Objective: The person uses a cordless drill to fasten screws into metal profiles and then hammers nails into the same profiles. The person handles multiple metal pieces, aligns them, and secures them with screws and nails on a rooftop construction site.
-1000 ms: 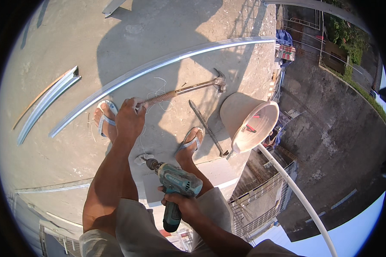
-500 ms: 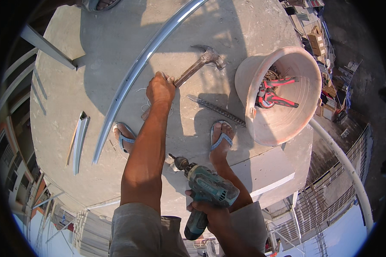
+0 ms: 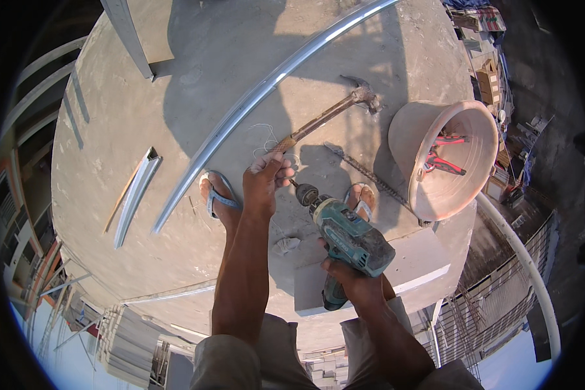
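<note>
My right hand [image 3: 348, 273] is wrapped around the grip of a teal cordless drill [image 3: 351, 237], whose chuck and bit point up and left. Close to the bit's tip is my left hand [image 3: 266, 179], its fingers pinched together. Whatever they hold, if anything, is too small to make out. Beyond that hand a claw hammer [image 3: 318, 121] with a worn handle lies on the concrete, the handle's end partly behind my fingers. Thin pale string [image 3: 266, 133] lies loose beside the handle.
A long curved metal channel [image 3: 240, 104] crosses the floor. Short metal offcuts [image 3: 136, 195] lie left. A ribbed steel bar [image 3: 374, 179] points toward a tilted pale bucket [image 3: 409, 140] holding red-and-black pliers [image 3: 445, 166]. A grey board [image 3: 416, 257] is near my feet; the slab's edge curves around.
My left hand has drawn back from over the hammer's handle toward the drill. The drill has moved up and right, its bit now close to my left fingers. The whole view has shifted.
</note>
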